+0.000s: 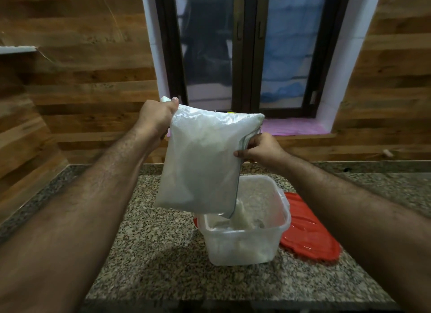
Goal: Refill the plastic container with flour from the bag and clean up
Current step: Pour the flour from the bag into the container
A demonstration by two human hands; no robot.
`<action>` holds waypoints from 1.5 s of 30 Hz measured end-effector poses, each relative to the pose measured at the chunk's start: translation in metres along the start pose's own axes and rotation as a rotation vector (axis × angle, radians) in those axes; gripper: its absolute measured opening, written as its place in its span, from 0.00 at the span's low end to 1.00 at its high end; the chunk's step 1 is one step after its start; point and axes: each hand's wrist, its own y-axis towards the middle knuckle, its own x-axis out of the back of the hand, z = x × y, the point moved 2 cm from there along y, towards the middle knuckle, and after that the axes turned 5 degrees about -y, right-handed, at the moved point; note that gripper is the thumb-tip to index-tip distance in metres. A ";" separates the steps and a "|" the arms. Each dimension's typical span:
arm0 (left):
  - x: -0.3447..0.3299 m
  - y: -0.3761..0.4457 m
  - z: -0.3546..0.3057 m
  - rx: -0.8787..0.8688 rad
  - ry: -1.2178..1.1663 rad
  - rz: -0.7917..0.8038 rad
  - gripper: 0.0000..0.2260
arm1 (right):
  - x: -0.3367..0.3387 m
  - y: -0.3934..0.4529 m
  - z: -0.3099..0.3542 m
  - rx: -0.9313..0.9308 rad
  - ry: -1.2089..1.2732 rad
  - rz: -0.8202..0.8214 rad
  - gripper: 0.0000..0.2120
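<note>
A clear plastic bag of flour [203, 163] hangs tilted above the translucent plastic container [245, 245] on the granite counter. My left hand [156, 117] grips the bag's raised top left corner. My right hand [258, 148] pinches the bag's right edge along its opening. White flour [242, 216] streams from the bag's lower right corner into the container, where a heap lies against the near wall. Part of the container is hidden behind the bag.
A red lid [307, 231] lies flat on the counter [151, 254] just right of the container. Wood-panelled walls stand to the left and right, and a dark-framed window [247, 51] with a pink sill is straight ahead.
</note>
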 end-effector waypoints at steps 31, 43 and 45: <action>-0.058 -0.009 -0.036 -0.173 0.484 0.018 0.22 | 0.005 0.005 -0.035 -0.098 -0.098 -0.109 0.09; -0.088 -0.017 -0.034 -0.209 0.660 0.030 0.19 | -0.020 -0.018 -0.078 -0.350 0.396 -0.087 0.14; -0.092 -0.016 -0.034 -0.214 0.685 0.041 0.19 | -0.021 -0.018 -0.080 -0.361 0.381 -0.099 0.14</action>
